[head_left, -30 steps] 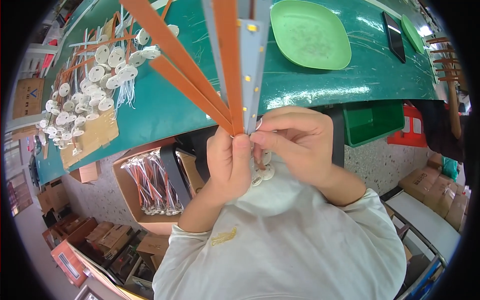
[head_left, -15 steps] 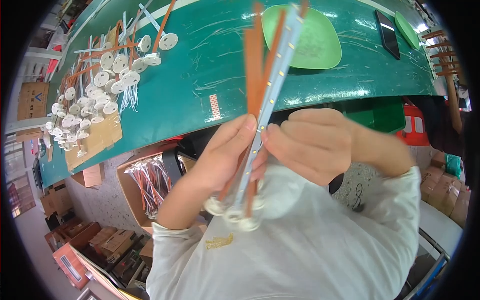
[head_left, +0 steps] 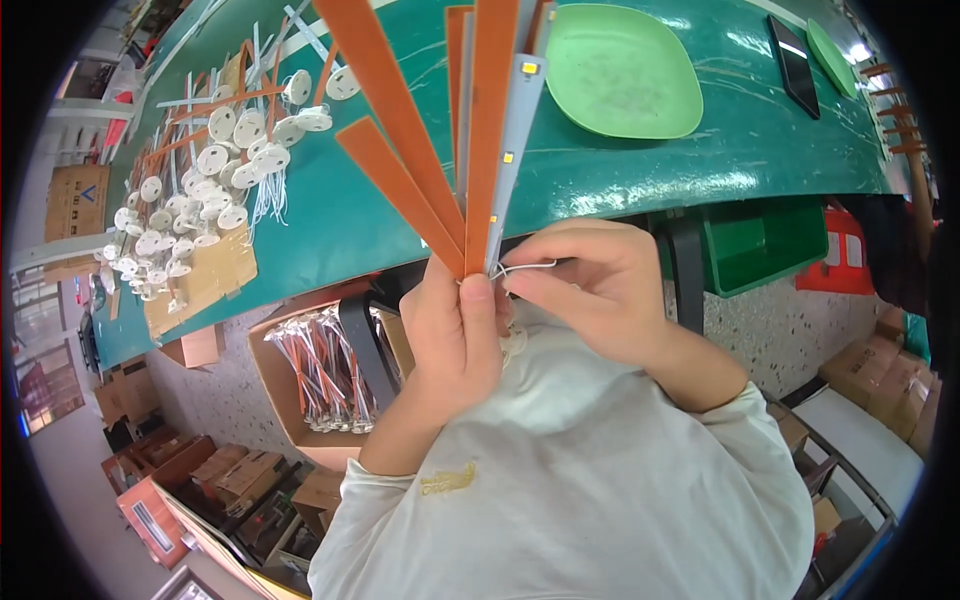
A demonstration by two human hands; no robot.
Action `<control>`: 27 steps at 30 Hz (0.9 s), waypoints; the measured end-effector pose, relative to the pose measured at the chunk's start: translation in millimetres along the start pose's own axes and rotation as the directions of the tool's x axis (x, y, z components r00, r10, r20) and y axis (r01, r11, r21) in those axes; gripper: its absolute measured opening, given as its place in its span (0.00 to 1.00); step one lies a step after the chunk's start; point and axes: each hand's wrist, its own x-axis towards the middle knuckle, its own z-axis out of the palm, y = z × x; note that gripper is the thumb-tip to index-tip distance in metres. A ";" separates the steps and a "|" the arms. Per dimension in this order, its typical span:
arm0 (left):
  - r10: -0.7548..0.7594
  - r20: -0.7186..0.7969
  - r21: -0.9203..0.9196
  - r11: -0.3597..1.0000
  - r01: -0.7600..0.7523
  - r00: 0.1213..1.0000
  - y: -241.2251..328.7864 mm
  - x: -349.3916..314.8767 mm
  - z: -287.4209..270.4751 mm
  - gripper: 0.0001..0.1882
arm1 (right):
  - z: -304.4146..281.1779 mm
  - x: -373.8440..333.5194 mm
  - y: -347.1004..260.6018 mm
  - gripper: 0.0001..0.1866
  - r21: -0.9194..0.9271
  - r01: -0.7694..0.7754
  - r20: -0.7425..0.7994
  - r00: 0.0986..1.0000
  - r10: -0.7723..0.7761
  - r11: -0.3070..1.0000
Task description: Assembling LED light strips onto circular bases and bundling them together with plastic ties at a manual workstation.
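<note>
A bundle of LED strips (head_left: 484,150), orange-brown on one side and pale with small yellow chips on the other, fans upward in front of my chest. My left hand (head_left: 445,330) is closed around its lower part, thumb pressed on the front. A thin white wire (head_left: 530,266) crosses the bundle just above that thumb. My right hand (head_left: 605,290) pinches this wire between thumb and fingers, right beside the strips. White round end pieces show only partly below the hands; the rest is hidden.
Many similar strips with white round bases (head_left: 215,170) lie at the table's left, partly on cardboard. A green plate (head_left: 625,75) and a black phone (head_left: 792,65) rest on the green table (head_left: 345,220). Below stand a carton of bundled strips (head_left: 290,425) and a green bin (head_left: 765,245).
The bundle has turned, so its orange-brown sides now face up and spread wider. My right hand has gone from a closed fist against the strips to pinching the white wire.
</note>
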 end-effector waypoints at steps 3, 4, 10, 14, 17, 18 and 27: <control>0.032 -0.065 0.036 0.999 -0.029 0.997 -2.2 -0.7 6.5 0.16 | 6.5 0.2 2.7 0.07 0.111 -0.104 -0.036 0.993 0.109 0.988; 0.032 -0.062 0.037 0.999 -0.029 0.998 -3.4 0.0 7.9 0.16 | 7.8 -0.2 2.6 0.08 0.095 -0.114 -0.081 0.989 0.122 0.989; -0.034 0.059 0.042 0.999 0.032 0.998 5.8 0.2 1.1 0.16 | -22.7 19.5 -13.8 0.16 -0.593 0.794 0.650 0.378 -0.659 -0.130; -0.097 0.038 -0.159 0.982 0.102 0.995 -0.1 -5.8 9.7 0.16 | -28.7 15.4 -25.1 0.10 -0.605 0.724 0.475 0.663 -0.579 0.332; 0.011 -0.085 -0.160 0.987 -0.025 0.996 -11.1 -12.6 13.6 0.15 | -34.1 2.0 -21.8 0.09 -0.371 0.203 0.187 0.972 -0.141 0.906; 0.006 -0.075 -0.162 0.987 -0.018 0.997 -12.3 -14.1 11.8 0.15 | -33.7 -5.5 -17.4 0.10 0.001 -0.361 0.088 0.929 0.359 0.933; 0.235 0.069 0.175 0.954 -0.244 0.969 -14.4 -16.8 6.9 0.14 | -29.2 3.5 1.3 0.06 0.375 -0.678 0.440 0.730 0.522 0.632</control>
